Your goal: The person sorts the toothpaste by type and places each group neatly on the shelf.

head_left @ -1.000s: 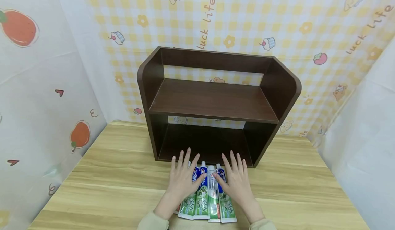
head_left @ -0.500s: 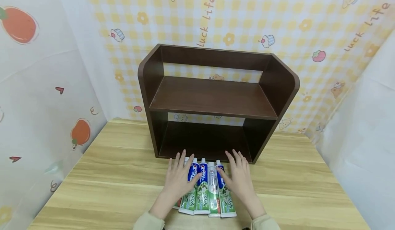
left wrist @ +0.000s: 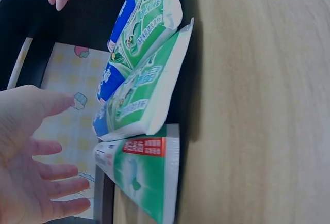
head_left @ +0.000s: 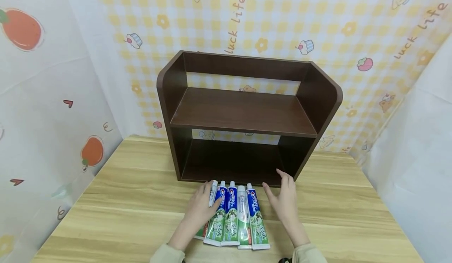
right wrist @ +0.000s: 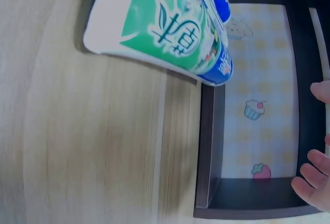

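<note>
Several toothpaste tubes [head_left: 231, 216] lie side by side on the table, caps toward a dark brown two-tier shelf [head_left: 243, 112]. Most are blue and green; a white-topped green tube [head_left: 243, 216] is second from the right. My left hand [head_left: 200, 208] is over the left end of the row and partly covers the leftmost tube [left wrist: 139, 170]. In the left wrist view its fingers are spread and hold nothing. To the right of the rightmost tube [head_left: 257, 220], my right hand [head_left: 286, 200] has its fingers extended and holds nothing, fingertips near the shelf's lower front edge.
The shelf stands on a wood-grain table [head_left: 339, 208], its open lower compartment [head_left: 233, 161] facing the tubes. Behind it hangs a yellow checked cloth [head_left: 265, 20]. White printed sheeting [head_left: 70, 78] encloses the left side, and more white sheeting [head_left: 416, 137] the right.
My right hand has moved right, off the rightmost tube. My left hand has shifted slightly left and down, uncovering more of the left tubes. The tubes stay in their row.
</note>
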Motion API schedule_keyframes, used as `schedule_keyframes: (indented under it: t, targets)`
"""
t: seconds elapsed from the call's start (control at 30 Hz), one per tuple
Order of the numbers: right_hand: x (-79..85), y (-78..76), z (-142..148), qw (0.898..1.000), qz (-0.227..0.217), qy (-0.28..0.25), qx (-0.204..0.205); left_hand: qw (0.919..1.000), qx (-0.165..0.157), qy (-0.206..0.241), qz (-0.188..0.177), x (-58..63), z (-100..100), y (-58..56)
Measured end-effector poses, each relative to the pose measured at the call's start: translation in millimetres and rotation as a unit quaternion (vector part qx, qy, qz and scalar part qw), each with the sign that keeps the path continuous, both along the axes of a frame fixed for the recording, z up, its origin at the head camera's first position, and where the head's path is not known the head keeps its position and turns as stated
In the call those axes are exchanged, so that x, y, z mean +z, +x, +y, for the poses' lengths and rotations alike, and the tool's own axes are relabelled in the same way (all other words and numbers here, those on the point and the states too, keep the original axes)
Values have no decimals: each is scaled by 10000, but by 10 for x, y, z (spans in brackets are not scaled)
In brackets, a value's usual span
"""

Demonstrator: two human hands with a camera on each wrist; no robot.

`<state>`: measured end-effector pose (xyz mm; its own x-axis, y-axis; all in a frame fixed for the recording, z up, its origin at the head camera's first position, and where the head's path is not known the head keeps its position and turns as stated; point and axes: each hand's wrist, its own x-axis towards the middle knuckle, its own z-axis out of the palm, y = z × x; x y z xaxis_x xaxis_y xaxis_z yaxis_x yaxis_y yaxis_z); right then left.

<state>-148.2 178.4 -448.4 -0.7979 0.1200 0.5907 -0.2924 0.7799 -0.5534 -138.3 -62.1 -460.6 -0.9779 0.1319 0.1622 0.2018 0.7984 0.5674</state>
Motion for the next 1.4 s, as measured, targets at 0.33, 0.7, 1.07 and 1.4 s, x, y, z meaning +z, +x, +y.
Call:
schedule_keyframes:
  t: [0.33,0.7,1.07,1.4]
  targets:
    - [38,-76,151,9928,-167,-1059,-539,9930,256,638,-960,-85,-56,0]
    - [104,-101,237,9843,-623,-1505,-677,9888,330,934,-1114,-130,-78,-7]
    - [110,-145,323,9711,-804,-2064,-883,9883,126,1122,-1022,-163,-131,-28]
    - [131,-186,427,9585,-923,-2526,-942,9884,164,1086,-1046,-162,-137,-34]
